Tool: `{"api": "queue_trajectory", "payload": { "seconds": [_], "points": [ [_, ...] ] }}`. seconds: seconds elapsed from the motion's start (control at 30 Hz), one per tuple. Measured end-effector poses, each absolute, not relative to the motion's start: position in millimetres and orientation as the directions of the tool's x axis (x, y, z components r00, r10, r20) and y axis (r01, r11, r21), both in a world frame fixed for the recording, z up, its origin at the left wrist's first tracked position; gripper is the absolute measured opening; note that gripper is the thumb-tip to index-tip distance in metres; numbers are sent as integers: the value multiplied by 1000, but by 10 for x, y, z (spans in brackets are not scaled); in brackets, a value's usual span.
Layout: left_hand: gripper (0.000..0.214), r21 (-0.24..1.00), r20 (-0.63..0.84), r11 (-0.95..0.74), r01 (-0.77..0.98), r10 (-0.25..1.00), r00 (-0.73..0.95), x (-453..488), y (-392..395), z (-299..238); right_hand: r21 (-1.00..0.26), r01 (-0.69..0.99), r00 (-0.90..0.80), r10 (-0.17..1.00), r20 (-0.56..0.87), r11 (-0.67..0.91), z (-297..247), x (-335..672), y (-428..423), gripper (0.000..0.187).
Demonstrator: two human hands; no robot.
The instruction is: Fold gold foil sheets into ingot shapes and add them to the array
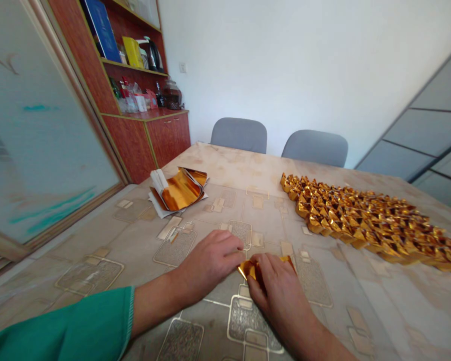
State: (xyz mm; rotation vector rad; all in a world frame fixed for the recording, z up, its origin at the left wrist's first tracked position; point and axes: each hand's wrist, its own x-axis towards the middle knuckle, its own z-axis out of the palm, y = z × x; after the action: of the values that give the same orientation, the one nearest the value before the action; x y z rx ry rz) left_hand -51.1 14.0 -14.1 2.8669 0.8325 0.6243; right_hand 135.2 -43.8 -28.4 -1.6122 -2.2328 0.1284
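Observation:
A small piece of gold foil paper [245,268] lies folded on the table in front of me. My right hand [276,283] is closed over it, fingers bent across its top; foil shows on both sides of the hand. At the paper's left end, my left hand [218,255] has its fingers curled, with thumb and fingertips together at the foil's corner. The fingers partly hide the fold. Further left lies a stack of gold foil sheets [182,191] with white backing, slightly curled. To the right stand many folded gold foil pieces [361,213] in close rows.
A patterned cover lies over the table [135,255]. Two grey chairs [239,134] stand at its far side, against the white wall. At the back left is a red-brown cabinet [169,135] with bottles and a kettle [154,55]. A frosted sliding door [41,140] is on the left.

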Motion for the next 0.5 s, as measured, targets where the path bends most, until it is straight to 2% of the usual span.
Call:
{"api": "queue_trajectory", "payload": {
  "seconds": [0.03, 0.1, 0.3, 0.5],
  "points": [
    [19, 140, 348, -890, 434, 455, 820, -493, 104, -150, -277, 902, -266, 931, 252, 332, -286, 1348, -438, 10],
    [23, 93, 326, -921, 379, 388, 862, -470, 38, -179, -259, 910, -260, 932, 252, 324, -289, 1344, -436, 9],
    [29, 227, 341, -900, 371, 430, 836, -545, -65, -232, -275, 897, -286, 930, 231, 344, -245, 1397, -445, 5],
    [33, 185, 294, -919, 348, 390, 873, -609, -125, -141, -291, 880, -342, 926, 160, 376, -157, 1488, -469, 15]
  ]
}}
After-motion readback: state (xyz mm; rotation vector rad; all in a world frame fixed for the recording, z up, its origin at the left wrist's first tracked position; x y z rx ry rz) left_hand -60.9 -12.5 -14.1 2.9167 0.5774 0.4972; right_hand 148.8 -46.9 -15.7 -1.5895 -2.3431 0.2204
